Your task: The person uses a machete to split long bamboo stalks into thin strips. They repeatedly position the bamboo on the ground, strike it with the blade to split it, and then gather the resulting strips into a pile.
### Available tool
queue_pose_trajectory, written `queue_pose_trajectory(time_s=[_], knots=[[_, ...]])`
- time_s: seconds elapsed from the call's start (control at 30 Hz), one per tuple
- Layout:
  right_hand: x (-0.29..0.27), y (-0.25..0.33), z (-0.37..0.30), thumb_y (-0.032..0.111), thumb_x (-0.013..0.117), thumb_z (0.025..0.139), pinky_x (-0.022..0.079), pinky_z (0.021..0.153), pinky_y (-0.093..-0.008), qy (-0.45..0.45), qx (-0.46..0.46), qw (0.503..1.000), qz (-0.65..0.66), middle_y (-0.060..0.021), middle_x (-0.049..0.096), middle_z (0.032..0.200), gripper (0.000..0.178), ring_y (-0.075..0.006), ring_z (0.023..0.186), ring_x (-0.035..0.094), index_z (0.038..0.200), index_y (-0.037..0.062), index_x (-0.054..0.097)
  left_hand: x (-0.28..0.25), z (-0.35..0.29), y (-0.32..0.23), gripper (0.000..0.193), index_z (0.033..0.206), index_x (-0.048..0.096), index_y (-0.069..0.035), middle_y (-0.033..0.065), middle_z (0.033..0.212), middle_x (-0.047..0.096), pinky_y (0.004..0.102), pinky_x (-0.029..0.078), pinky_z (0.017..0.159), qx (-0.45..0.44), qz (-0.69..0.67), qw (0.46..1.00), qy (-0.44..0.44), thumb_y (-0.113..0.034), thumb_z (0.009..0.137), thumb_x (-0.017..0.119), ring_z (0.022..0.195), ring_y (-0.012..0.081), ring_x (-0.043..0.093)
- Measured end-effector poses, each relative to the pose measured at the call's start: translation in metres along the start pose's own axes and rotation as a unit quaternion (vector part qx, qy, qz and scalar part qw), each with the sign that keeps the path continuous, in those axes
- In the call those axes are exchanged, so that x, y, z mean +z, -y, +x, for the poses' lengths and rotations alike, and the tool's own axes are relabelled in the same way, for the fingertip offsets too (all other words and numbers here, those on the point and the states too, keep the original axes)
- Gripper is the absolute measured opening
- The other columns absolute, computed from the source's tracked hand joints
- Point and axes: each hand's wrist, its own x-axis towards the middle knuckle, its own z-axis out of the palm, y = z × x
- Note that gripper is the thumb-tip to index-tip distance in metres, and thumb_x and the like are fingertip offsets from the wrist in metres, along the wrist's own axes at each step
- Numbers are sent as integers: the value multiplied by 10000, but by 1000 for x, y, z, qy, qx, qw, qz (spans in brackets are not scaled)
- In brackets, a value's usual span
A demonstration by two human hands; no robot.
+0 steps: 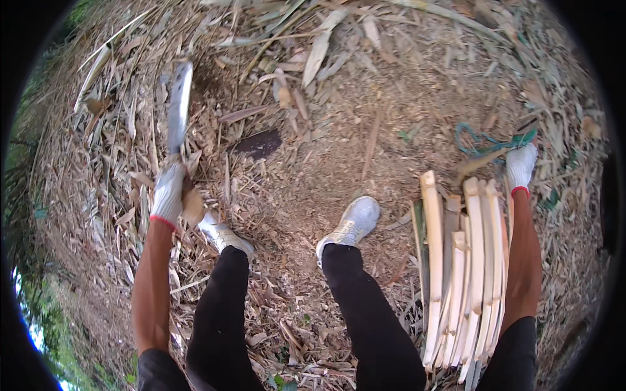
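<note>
My left hand (169,194), in a white knit glove with a red cuff, is closed round the handle end of a machete (180,107). Its long pale blade points away from me, up off the ground litter. Out to the far right, my right hand (521,164), gloved the same way, grips a tangle of green twine (481,139) that trails to the left. A blurred tan strip (480,163) runs beside the twine; whether the hand holds it too, I cannot tell. Just left of my right forearm lies a pile of split bamboo strips (475,254), lengthwise to me.
Dry leaves and bamboo husks (323,49) cover the ground, thickest at the left and far side. A dark flat piece (259,143) lies ahead of my feet. My white shoes (352,221) stand apart on the litter. Green plants (59,332) edge the left.
</note>
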Motion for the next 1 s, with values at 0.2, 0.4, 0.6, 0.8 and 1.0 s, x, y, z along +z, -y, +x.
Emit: queue_pose_trajectory(time_s=[0.2, 0.4, 0.6, 0.8, 1.0], knots=[[-152, -141, -9, 135, 597, 879, 488, 706, -372, -217, 392, 758, 474, -60, 657, 867, 127, -220, 749, 602, 962, 41, 615, -147, -109, -8, 204, 895, 564, -148, -27, 654, 518, 268, 406, 479, -121, -58, 991, 9, -340, 962, 582, 538, 104, 494], [-321, -195, -89, 307, 472, 997, 322, 458, -295, -238, 441, 583, 639, 28, 384, 609, 258, -122, 470, 337, 792, 150, 470, -276, -215, 2, 256, 922, 568, -150, -7, 713, 547, 287, 441, 537, -76, -66, 995, 27, -402, 967, 557, 587, 136, 515], [-390, -168, -136, 265, 500, 910, 317, 421, -295, -124, 513, 512, 678, 22, 428, 616, 200, -120, 450, 360, 956, 80, 558, -295, -298, -13, 333, 801, 514, -170, 16, 656, 520, 308, 436, 491, -101, -137, 985, -8, -466, 951, 539, 550, 165, 515], [-402, -74, -112, 196, 532, 837, 528, 677, -426, 142, 332, 884, 297, -135, 650, 803, 262, -282, 674, 619, 980, 5, 644, -278, -359, -53, 184, 781, 538, -141, 0, 637, 508, 294, 405, 475, -109, -29, 994, 8, -293, 853, 612, 525, 148, 490], [-270, 89, -69, 186, 605, 762, 508, 901, -464, 360, -30, 929, 84, -229, 672, 1022, 255, -383, 973, 651, 946, 35, 695, -327, -395, 45, 207, 933, 626, -90, -3, 686, 532, 288, 394, 526, -140, 193, 971, -4, -282, 886, 566, 591, 131, 505]])
